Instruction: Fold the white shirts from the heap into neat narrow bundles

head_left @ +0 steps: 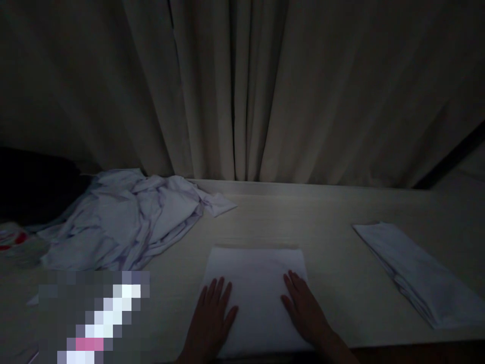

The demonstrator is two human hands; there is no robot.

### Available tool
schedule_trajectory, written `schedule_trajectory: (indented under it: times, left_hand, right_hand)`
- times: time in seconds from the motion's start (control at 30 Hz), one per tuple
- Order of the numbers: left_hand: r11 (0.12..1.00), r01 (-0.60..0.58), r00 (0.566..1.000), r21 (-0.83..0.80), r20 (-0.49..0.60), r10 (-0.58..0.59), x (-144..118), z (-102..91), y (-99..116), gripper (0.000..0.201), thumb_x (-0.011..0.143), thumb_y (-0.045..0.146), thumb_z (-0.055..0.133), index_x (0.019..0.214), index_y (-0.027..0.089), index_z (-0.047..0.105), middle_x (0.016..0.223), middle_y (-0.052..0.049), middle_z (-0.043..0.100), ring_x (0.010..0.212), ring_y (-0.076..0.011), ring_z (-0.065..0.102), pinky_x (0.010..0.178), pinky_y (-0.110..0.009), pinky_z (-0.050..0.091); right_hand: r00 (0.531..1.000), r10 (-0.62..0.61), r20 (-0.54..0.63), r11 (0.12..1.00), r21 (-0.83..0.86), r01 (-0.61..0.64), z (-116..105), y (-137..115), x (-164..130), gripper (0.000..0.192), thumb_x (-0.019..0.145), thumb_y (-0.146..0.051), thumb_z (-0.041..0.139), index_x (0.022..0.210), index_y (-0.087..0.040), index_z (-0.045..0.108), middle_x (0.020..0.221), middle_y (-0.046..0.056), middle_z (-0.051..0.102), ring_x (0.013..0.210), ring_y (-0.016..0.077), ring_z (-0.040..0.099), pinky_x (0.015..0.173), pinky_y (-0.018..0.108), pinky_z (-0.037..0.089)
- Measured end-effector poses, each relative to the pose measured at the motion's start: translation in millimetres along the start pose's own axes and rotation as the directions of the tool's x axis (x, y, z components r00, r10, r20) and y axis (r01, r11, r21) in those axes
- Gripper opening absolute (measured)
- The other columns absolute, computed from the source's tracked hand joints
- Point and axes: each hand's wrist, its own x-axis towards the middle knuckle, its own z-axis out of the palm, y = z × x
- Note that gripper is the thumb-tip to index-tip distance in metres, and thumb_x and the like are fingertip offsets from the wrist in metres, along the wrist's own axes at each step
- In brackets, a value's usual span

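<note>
A white cloth (pixel 257 298), folded into a flat rectangle, lies at the front middle of the table. My left hand (pixel 212 316) rests flat on its left side with the fingers spread. On the right side of the same cloth, my right hand (pixel 306 308) lies palm down with its fingers stretched out. Neither hand grips anything. What kind of cloth it is cannot be made out in the dim light.
A crumpled heap of white cloth (pixel 129 220) lies at the back left, beside a dark bundle (pixel 36 184). Another folded white cloth (pixel 420 273) lies slanted on the right of the table (pixel 288 217). Curtains (pixel 310 91) hang behind. A pixelated patch hides the front left.
</note>
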Motion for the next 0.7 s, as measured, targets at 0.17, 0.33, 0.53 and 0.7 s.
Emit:
schedule_trajectory:
  times: [0.17,0.33,0.53,0.7]
  left_hand:
    - [0.999,-0.036,0.999,-0.034,0.012,0.036,2,0.6,-7,0.062,0.085,0.048,0.044,0.141,0.027,0.028,0.144,-0.007,0.042,0.132,-0.0255,0.038,0.105,-0.041,0.035]
    - [0.999,-0.041,0.999,-0.023,0.027,0.041,-1,-1.5,-5,0.063,0.085,0.048,0.044,0.142,0.026,0.025,0.146,-0.007,0.039,0.134,-0.0253,0.034,0.107,-0.042,0.032]
    - [0.998,-0.044,0.998,-0.039,-0.052,0.042,3,4.2,-6,0.060,0.085,0.048,0.043,0.140,0.026,0.031,0.142,-0.008,0.044,0.132,-0.0269,0.038,0.106,-0.044,0.031]
    - [0.999,-0.051,0.996,0.010,-0.070,0.051,-14,-21.8,0,0.070,0.084,0.051,0.045,0.142,0.015,0.027,0.144,-0.014,0.041,0.136,-0.0290,0.030,0.108,-0.042,0.028]
  right_hand:
    - [0.999,-0.003,-0.036,1.000,-0.005,0.003,8,2,3,0.060,0.092,-0.052,0.028,0.142,-0.020,0.028,0.151,0.008,0.021,0.139,0.0232,0.019,0.114,0.046,0.023]
    - [1.000,-0.012,-0.029,0.999,-0.038,0.011,13,4,2,0.063,0.091,-0.054,0.029,0.144,-0.021,0.021,0.152,0.008,0.016,0.140,0.0234,0.014,0.115,0.046,0.020]
    - [0.999,-0.002,0.036,0.997,-0.072,0.004,0,-2,7,0.072,0.088,-0.061,0.027,0.144,-0.015,0.022,0.152,0.013,0.014,0.140,0.0258,0.011,0.115,0.045,0.018]
    - [0.994,-0.109,-0.028,0.990,-0.098,0.105,-19,-10,-23,0.069,0.090,-0.055,0.030,0.145,-0.018,0.013,0.154,0.010,0.004,0.141,0.0259,0.003,0.116,0.047,0.014]
